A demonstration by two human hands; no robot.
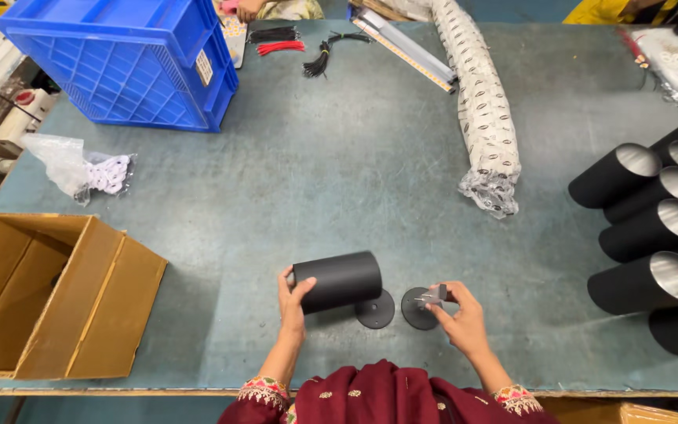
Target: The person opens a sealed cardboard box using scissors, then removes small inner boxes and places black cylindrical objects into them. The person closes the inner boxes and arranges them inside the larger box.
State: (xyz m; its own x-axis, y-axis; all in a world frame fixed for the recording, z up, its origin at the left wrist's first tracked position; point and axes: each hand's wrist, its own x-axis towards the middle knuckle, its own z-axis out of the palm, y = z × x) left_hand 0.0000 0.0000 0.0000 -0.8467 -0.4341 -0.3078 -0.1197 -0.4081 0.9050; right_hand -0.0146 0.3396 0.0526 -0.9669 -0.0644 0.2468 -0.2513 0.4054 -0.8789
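Two hands are seen at the near edge of the grey-green work table [370, 173]. The left hand [292, 302] is wrapped around the closed end of a black cylindrical housing [339, 280] lying on its side, with the fingers clamped on its curved wall and the thumb over the top. A black round base disc [375, 309] sits just beyond those fingertips, attached to or touching the housing; which one cannot be told. The right hand [458, 316] is pinched shut on a small grey metal bracket [433, 296] held over a second black disc [418, 308], which lies directly under the fingertips.

The housing is judged likely to roll if the grip is loosened, since it rests on its round side. The small bracket could slip from the pinch and be lost on the table.

Farther off to the right of the fingers, a stack of black tubes [653, 228] is laid, which could be nudged loose. An open cardboard box [49, 298], a plastic bag of small white parts [88, 169], a blue crate [131, 59] and a wrapped roll [484, 110] lie well apart.
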